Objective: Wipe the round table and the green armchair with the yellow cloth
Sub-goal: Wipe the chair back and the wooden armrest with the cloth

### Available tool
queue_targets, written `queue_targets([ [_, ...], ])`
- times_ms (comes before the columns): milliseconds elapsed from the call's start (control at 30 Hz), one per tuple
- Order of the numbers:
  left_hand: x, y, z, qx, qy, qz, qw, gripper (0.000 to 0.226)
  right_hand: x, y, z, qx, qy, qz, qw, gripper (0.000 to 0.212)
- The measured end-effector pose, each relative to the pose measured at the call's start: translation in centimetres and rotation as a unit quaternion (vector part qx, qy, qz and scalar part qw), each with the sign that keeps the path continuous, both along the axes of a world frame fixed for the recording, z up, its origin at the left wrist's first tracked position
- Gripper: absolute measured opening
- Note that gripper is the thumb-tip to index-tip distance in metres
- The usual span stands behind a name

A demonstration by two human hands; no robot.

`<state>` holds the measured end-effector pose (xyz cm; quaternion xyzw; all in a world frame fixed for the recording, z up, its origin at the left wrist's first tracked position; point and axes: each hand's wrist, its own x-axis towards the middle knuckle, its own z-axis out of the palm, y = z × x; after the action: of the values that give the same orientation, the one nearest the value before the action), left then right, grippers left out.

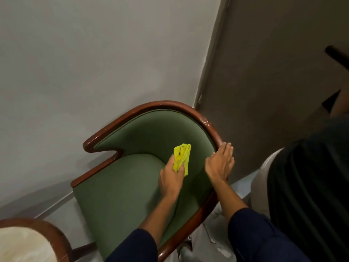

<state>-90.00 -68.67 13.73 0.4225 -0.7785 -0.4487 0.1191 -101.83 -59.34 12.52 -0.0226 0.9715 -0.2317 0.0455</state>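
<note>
Head view: I am wiping the green armchair (120, 186).
My left hand (172, 178) grips the bunched yellow cloth (182, 157) against the inner backrest; my right hand (220, 163) lies open, flat on the right wooden rim (211, 127), probably steadying the chair.

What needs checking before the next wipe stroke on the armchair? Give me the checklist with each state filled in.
1. Yellow cloth gripped in left hand: ok.
2. Cloth on the green armchair upholstery, inside the backrest: ok.
3. Right hand bracing on the wooden frame: ok.
4. Seat free of objects: ok.
5. Cloth clean enough: not ok, dark marks show.
6. Round table already wiped: cannot tell.
</note>
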Motion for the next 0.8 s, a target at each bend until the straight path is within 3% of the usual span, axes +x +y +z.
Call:
queue_targets([
  [200,-4.8,0.1,-2.0,0.016,0.008,-0.030,0.999,0.058,-6.6,0.5,-1.1,-0.004,-0.017,0.102,0.995,0.053],
  [367,-6.8,5.2,-5.7,0.074,0.017,-0.175,0.982,0.059,-8.9,1.9,-2.3,-0.007,0.026,0.163,0.986,0.054],
  [500,-7.7,8.2,-8.1,0.068,0.004,-0.155,0.986,0.058,-8.7,2.1,-2.6,0.001,0.083,0.149,0.985,0.055],
  [800,-14.2,3.5,-9.0,0.030,0.060,-0.085,0.994,0.062,-8.8,2.0,-2.9,-0.128,0.058,0.057,0.988,0.056],
])
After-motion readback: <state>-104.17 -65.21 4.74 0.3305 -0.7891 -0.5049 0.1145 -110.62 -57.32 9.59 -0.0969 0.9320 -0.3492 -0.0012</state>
